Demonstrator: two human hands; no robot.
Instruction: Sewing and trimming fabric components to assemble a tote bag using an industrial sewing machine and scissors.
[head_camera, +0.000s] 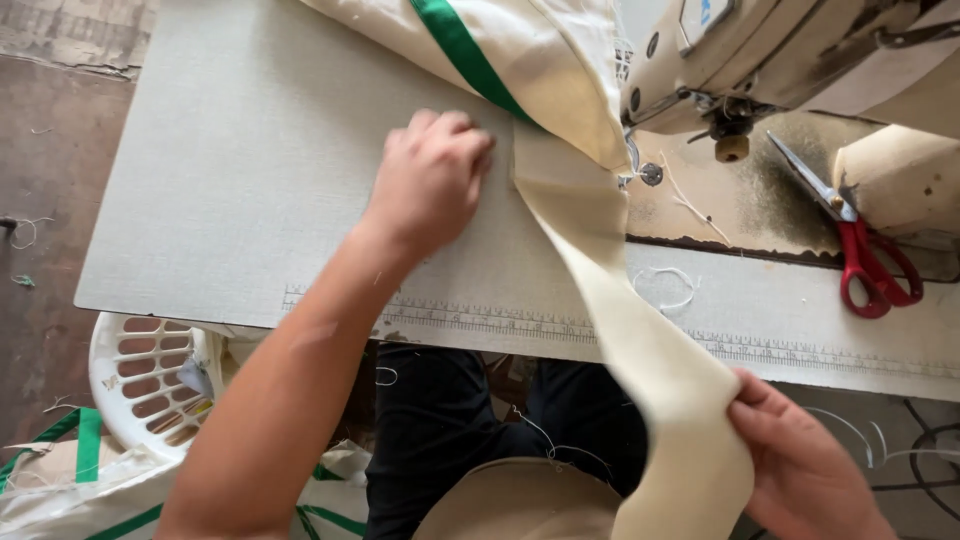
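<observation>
A cream fabric piece with a green stripe (470, 55) lies at the back of the sewing table (230, 200), running under the head of a cream sewing machine (760, 50). From it a long cream fabric strip (640, 340) trails down over the table's front edge. My left hand (430, 180) rests knuckles-up on the table with fingers curled, touching the fabric's edge near the stripe. My right hand (800, 460) pinches the strip's lower end below the table edge.
Red-handled scissors (860, 250) lie on the machine bed at right. A printed ruler (500, 322) runs along the table's front edge. A white plastic basket (150, 380) and more cream-and-green fabric (90, 480) sit on the floor at left. Loose threads lie about.
</observation>
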